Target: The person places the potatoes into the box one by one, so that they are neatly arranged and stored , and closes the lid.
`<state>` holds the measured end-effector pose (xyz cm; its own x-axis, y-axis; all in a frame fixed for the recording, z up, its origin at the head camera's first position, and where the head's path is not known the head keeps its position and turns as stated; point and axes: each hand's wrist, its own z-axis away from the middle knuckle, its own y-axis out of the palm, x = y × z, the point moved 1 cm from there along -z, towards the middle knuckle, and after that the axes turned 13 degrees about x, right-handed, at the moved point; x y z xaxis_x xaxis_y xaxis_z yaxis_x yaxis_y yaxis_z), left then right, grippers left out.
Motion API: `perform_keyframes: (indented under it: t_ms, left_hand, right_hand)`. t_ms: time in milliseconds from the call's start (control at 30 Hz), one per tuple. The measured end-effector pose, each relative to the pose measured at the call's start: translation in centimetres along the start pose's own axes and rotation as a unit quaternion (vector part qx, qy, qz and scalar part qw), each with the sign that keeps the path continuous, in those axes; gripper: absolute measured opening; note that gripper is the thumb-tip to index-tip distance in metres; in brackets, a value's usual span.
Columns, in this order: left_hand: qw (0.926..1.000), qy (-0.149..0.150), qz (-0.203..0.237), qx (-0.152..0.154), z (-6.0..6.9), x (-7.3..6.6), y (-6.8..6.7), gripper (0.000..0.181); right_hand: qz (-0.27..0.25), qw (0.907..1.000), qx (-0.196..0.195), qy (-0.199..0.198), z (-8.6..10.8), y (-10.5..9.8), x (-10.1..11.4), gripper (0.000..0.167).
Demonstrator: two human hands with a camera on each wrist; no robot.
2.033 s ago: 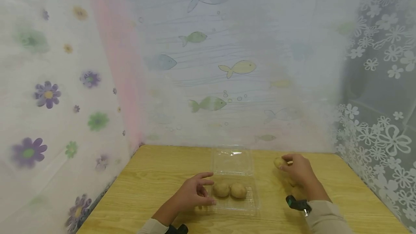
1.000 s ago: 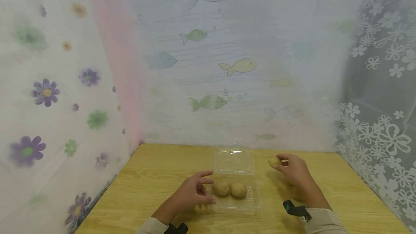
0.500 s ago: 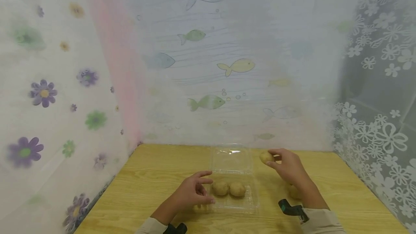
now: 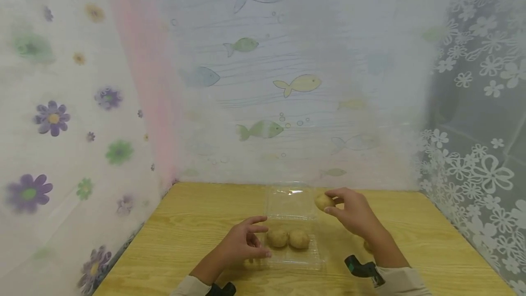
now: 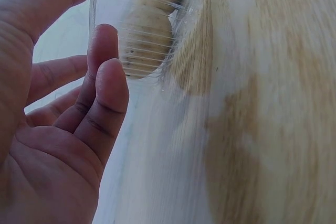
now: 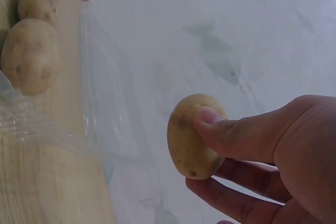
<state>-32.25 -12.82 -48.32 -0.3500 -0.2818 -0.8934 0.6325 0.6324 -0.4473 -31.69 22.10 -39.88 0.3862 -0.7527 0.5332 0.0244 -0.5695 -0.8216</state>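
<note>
Two potatoes [image 4: 299,239] sit side by side in the tray of a clear plastic clamshell box [image 4: 289,263], whose lid [image 4: 291,201] is folded back. At the box's left side is my left hand [image 4: 242,242], thumb and fingers spread apart along its edge. The left wrist view has those fingertips [image 5: 113,85] touching or very near the clear wall. My right hand [image 4: 354,214] pinches another potato [image 4: 324,202] between thumb and fingers, just right of the lid. That potato [image 6: 191,137] hangs off the table in the right wrist view.
A further potato [image 4: 367,245] lies on the wooden table [image 4: 197,223], mostly hidden behind my right forearm. Sheets printed with fish and flowers [image 4: 296,86] stand at the back and sides. A black wrist mount [image 4: 360,266] sticks out from the right sleeve.
My right hand has carried its potato leftward from the table's right part to beside the lid. The left hand, the box and the two potatoes in it have stayed put.
</note>
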Motion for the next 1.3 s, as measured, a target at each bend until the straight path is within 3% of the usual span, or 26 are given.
perform_keyframes:
  t_ms: [600,833,1300]
  left_hand:
    - [0.9998,-0.001,-0.019,0.003,0.3,0.4,-0.2,0.091]
    - [0.9998,0.001,-0.018,-0.001,0.3,-0.1,-0.1,0.088]
    - [0.9999,0.007,-0.008,-0.003,-0.1,-0.1,0.1,0.089]
  right_hand:
    - [-0.02,0.9994,0.022,-0.019,-0.1,1.3,1.9,0.043]
    - [-0.032,0.9982,0.036,-0.037,-0.1,1.6,2.9,0.04]
    - [-0.002,0.995,0.07,-0.07,-0.3,2.6,3.9,0.039]
